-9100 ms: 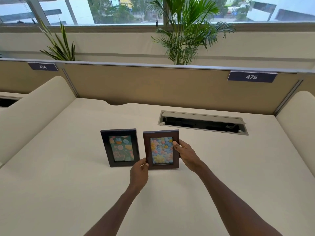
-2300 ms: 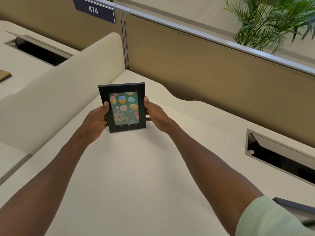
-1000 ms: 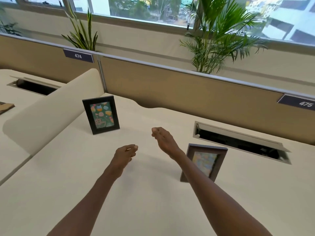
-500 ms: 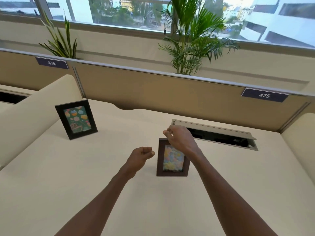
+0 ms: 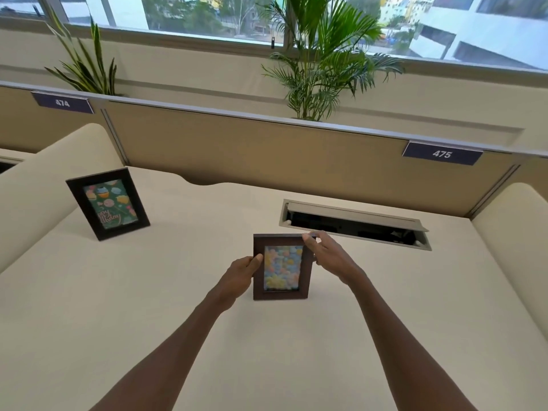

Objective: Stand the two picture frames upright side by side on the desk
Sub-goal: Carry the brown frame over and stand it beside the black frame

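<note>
A brown picture frame (image 5: 281,293) with a pastel picture stands upright in the middle of the cream desk (image 5: 118,292). My left hand (image 5: 241,272) grips its left edge, thumb on the front. My right hand (image 5: 329,256) holds its upper right corner and right side. A black picture frame (image 5: 108,203) with a green birthday picture stands upright, leaning back, far to the left by the side divider. The two frames are well apart.
An open cable tray (image 5: 354,223) is set into the desk behind and to the right of the brown frame. A tan partition (image 5: 267,155) with labels 474 and 475 closes the back. Cream dividers (image 5: 44,185) bound both sides. Plants stand behind the partition.
My left hand, a loose fist half a second ago, has closed on the brown frame's left edge. My right hand has shifted from the top edge to the upper right corner. The black frame stays put.
</note>
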`<action>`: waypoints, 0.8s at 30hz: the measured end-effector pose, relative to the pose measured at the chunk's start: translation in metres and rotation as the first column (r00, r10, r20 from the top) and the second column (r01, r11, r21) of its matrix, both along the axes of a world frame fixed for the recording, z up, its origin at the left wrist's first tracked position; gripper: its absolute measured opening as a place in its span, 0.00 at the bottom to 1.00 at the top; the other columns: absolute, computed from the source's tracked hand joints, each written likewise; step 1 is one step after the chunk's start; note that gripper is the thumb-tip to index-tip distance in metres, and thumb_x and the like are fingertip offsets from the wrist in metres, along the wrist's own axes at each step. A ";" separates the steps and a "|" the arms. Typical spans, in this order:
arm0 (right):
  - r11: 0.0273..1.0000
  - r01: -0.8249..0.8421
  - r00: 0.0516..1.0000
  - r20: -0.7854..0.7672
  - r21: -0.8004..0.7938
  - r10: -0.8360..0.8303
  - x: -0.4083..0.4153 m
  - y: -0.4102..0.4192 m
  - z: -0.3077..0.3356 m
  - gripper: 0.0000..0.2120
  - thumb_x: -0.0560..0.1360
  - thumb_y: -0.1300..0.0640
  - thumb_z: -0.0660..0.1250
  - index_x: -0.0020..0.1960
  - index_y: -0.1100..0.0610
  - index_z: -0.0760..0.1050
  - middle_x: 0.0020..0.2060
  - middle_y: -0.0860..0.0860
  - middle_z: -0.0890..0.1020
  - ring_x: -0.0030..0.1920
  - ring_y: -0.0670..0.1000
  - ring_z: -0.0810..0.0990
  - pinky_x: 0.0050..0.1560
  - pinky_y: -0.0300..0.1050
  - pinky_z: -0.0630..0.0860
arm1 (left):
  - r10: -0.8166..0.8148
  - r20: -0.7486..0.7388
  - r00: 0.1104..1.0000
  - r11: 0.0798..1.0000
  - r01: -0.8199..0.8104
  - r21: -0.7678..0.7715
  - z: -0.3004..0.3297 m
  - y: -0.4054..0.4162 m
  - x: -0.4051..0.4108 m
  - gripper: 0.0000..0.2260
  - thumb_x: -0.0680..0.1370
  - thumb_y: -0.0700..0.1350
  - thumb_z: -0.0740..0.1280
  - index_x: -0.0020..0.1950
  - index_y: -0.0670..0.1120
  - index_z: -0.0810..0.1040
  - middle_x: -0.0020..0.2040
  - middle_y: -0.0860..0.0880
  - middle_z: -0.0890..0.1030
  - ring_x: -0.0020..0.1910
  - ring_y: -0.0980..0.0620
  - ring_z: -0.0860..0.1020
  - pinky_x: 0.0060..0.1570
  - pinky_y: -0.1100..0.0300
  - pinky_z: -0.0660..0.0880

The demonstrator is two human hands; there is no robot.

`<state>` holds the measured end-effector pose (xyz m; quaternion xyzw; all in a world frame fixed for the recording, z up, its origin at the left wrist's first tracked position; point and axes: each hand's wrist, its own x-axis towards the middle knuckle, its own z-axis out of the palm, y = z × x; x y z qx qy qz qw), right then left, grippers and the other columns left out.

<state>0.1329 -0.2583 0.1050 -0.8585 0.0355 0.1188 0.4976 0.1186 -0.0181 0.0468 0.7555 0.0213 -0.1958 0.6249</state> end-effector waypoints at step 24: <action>0.904 0.021 0.992 -0.122 0.427 0.034 0.008 0.021 -0.041 0.23 0.76 0.32 0.56 0.60 0.42 0.79 0.58 0.47 0.83 0.59 0.50 0.82 0.56 0.46 0.78 | 0.050 -0.051 0.997 0.977 -0.060 -0.204 0.013 0.025 0.010 0.20 0.79 0.62 0.59 0.61 0.51 0.81 0.57 0.53 0.85 0.55 0.55 0.83 0.51 0.58 0.76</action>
